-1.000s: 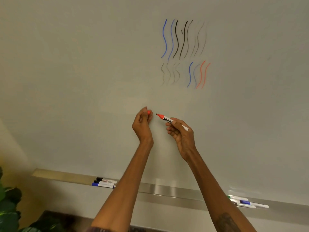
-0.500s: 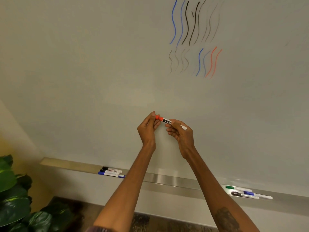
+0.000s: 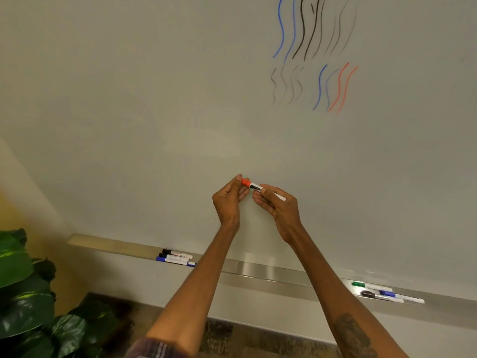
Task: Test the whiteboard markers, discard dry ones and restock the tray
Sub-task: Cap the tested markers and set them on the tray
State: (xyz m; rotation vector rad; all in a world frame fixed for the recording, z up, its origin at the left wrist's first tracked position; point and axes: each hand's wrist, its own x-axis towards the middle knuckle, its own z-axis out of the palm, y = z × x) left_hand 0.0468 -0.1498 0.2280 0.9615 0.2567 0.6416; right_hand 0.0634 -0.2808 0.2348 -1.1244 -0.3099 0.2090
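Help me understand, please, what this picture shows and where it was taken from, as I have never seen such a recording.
There is no machine here: a person wears a camera on the head, so the single view looks forward and down along both bare arms. The left hand pinches the orange end of a white whiteboard marker with an orange cap, while the right hand grips its barrel. Behind them is a large white whiteboard with wavy blue, black, grey and orange test strokes. Along its bottom runs a long metal tray, holding three capped markers on the left and three more on the right. Green plant leaves show at the lower left.
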